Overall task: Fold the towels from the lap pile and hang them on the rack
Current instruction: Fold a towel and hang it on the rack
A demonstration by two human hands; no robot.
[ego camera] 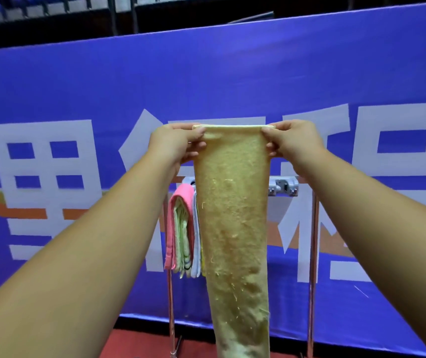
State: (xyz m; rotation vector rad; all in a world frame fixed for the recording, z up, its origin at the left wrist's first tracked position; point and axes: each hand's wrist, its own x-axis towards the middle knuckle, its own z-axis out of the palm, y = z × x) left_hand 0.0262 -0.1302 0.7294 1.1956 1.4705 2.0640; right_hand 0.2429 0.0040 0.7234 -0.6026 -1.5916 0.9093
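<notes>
Both hands hold a long yellow towel up by its top edge in front of the rack.

The left hand (174, 142) pinches the top left corner of the yellow towel (232, 215) between thumb and fingers, and the right hand (293, 140) pinches the top right corner the same way, so each grip is pressed together on the cloth. The towel hangs straight down as a narrow folded strip, its lower end running out of view at the bottom. Behind it stands the metal rack (312, 254), with its top bar partly hidden by the towel. On the left part of that bar a pink towel (178, 202) hangs beside several pale folded towels (184, 241), touching one another. A blue banner (77, 86) with large white characters fills the background above a red floor (139, 342).
</notes>
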